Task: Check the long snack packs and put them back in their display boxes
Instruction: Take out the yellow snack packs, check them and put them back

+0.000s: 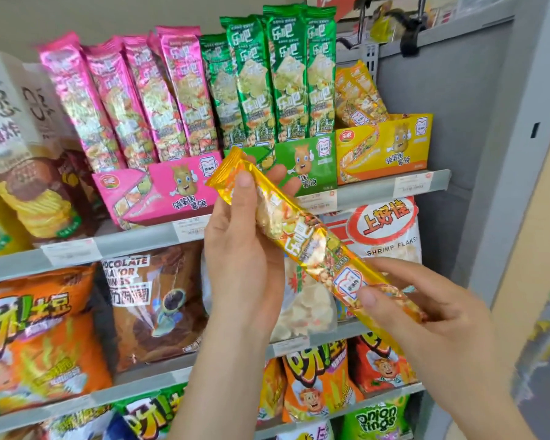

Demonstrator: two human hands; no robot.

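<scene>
Head view: the long yellow snack pack (315, 246), glossy and undented, slants across the shelf front, outside the yellow display box (385, 147). Its small print is blurred. The left hand (242, 249) pinches the upper end, fingers mostly hidden behind. The right hand (426, 319) pinches the lower end.

Grey shelf rails (134, 241) stacked in tiers, price tags (413, 185) clipped along them. Grey end panel (442, 100) at 2 o'clock, beige wall (77, 14) at 11. Light bright, even.
</scene>
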